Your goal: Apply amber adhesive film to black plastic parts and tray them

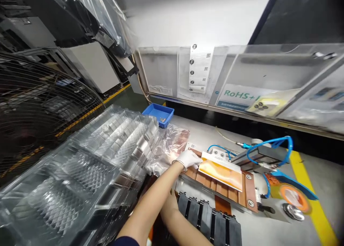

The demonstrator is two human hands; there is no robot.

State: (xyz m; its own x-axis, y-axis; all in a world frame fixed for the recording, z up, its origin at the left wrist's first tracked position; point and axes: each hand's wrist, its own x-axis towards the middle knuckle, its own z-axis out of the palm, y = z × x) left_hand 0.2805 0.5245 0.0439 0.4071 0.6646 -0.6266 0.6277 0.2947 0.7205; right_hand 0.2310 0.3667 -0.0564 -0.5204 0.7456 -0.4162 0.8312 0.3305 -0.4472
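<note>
My left hand [188, 159], in a white glove, reaches to the left end of an orange sheet [221, 172] with a white border; its fingers look closed on the sheet's edge. This sheet lies tilted on a copper-brown grooved fixture [248, 188]. My right hand [169, 202] is low beside the fixture, mostly behind my left forearm, and its fingers are hidden. Black ribbed parts [205, 217] stand in a row below the fixture. Crumpled clear plastic [166, 147] lies just left of my left hand.
Stacked clear plastic trays [80, 174] fill the left side. A blue bin [158, 113] sits behind them. Blue air hoses [288, 149] and an orange tape roll [294, 197] are at the right. A panel with document pockets [163, 72] spans the back; a fan guard [34, 113] is far left.
</note>
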